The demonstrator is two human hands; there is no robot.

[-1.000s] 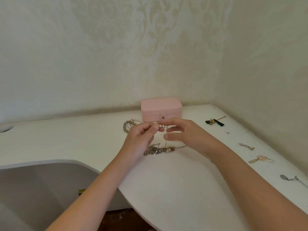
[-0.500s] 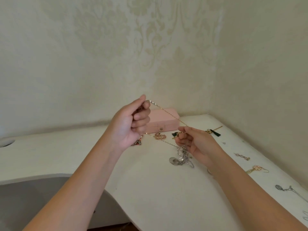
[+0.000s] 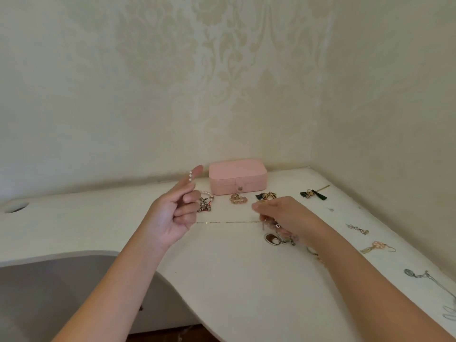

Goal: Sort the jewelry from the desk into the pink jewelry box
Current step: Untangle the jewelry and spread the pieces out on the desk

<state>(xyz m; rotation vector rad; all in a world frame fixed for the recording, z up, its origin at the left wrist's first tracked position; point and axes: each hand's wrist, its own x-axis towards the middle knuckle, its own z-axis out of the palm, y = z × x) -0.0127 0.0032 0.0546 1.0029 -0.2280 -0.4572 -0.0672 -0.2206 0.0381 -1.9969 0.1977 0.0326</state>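
The pink jewelry box (image 3: 238,176) stands closed at the back of the white desk (image 3: 222,280). A thin gold chain (image 3: 227,221) runs level and taut just above the desk between my hands. My left hand (image 3: 176,213) holds its left end in curled lower fingers, index finger pointing up. My right hand (image 3: 283,217) pinches the right end, curled over a tangle of silver jewelry (image 3: 277,239). In front of the box lie beaded bracelets (image 3: 206,202), a pink-gold bracelet (image 3: 238,199) and a gold and green piece (image 3: 265,195).
Along the right side of the desk lie a green tassel earring (image 3: 313,193), a silver earring (image 3: 357,228), a pink-gold earring (image 3: 377,246) and a silver necklace (image 3: 419,275). The desk has a curved cut-out at the front left and a cable hole (image 3: 16,207). Walls close the corner.
Both hands lifted the gold chain out of the tangle, then my left hand came down. The chain went from slanting upward to level and low over the desk.
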